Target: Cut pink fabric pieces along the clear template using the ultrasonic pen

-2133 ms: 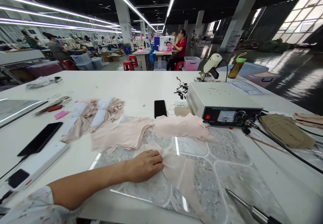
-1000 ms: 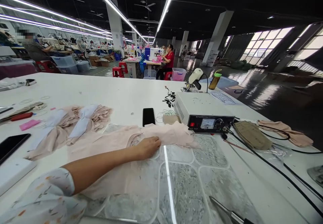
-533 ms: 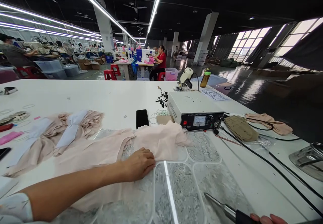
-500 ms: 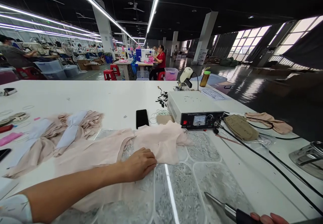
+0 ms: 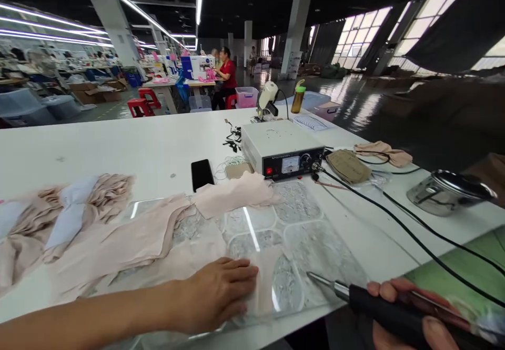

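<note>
My left hand [image 5: 223, 292] lies flat, fingers stretched out, on a thin pale pink fabric piece [image 5: 265, 273] over a clear, marble-patterned mat [image 5: 307, 237]. Gripped in my right hand [image 5: 410, 308] at the lower right is a black-handled cutting tool [image 5: 379, 305], its narrow metal tip pointing left above the mat. A thin shiny strip shows beside the handle in that hand; its kind is unclear. Beyond my left hand, a stack of pale pink fabric pieces [image 5: 130, 242] lies left, and another pale pink pile [image 5: 236, 195] lies in front of the control box [image 5: 292, 163].
Tied fabric bundles [image 5: 73, 208] lie at the left. A black phone [image 5: 202, 175] is beside the box. Black cables [image 5: 379, 210] run from the box area to the right, past a lidded clear pot [image 5: 445, 192]. The table's near edge slopes up rightward; a green surface is below.
My view has turned right and down. My left hand has moved from the far pink pile to the fabric piece nearer me. My right hand has come further into view with the tool.
</note>
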